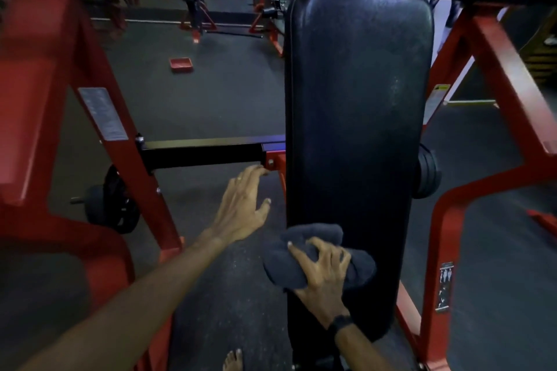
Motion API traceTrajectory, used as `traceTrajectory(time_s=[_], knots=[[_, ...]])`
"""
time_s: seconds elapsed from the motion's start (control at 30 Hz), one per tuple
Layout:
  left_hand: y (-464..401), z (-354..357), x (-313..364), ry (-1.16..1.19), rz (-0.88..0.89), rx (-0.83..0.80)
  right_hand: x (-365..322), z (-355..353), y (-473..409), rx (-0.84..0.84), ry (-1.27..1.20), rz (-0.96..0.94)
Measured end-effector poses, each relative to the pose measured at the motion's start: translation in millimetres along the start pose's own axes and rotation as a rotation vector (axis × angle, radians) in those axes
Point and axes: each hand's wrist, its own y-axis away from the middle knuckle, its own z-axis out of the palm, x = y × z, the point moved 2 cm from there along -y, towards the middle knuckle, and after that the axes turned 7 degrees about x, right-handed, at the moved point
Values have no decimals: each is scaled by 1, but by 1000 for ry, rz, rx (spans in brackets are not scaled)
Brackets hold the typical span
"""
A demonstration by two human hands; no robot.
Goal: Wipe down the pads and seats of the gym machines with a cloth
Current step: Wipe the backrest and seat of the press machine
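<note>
Bare toes [232, 360] peek in at the bottom edge, left of the pad's foot, planted on the speckled dark floor [229, 304]. Up from there, the right hand [321, 272], a black band on its wrist, is spread over a bunched dark cloth [313, 253], fingers [301, 253] curled round it and pressing it onto the lower end of the long black pad [355, 105]. The cloth sits on the pad's left edge, partly hanging off it.

Left of the pad, the left hand [242, 205] reaches forward, holding nothing, fingers loosely spread and straight, a ring on one of them. Its fingertips come up near a red bracket [275, 161] on the pad's left side; contact there is hard to judge in the dim light.

A black crossbar [205, 153] runs left from that bracket to a slanted red frame post [120, 141] carrying a pale label. Low by that post, weight plates [116, 203] sit on a peg. Right of the pad, more red frame [500, 69] slopes down, with what looks like a stack of plates [428, 173] tucked just behind the pad's right edge.

Farther off, beyond the pad's left side, a small red tray [181, 64] lies on the floor, and more red-legged equipment [262, 21] stands at the back.
</note>
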Motion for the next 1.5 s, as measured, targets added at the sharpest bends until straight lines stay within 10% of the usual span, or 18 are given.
traceTrajectory(time_s=[0.2,0.43,0.97,1.1,1.23,1.37,1.5], knots=[[-26,-14,5,807,-753,292,-10,-22,-139,135,-15,-11],[-66,-35,24,965,-799,487,-29,-38,-323,81,247,-144],[-2,14,24,1071,-1244,399,-28,19,-105,-56,207,-370],[6,13,33,802,-1020,402,-19,27,-26,-130,106,-397],[5,-3,50,371,-417,274,-10,16,15,-140,-66,-374],[-31,-27,87,142,215,402,10,-4,-21,88,-191,-165],[-84,-33,117,121,484,444,75,-34,-131,435,-73,273]])
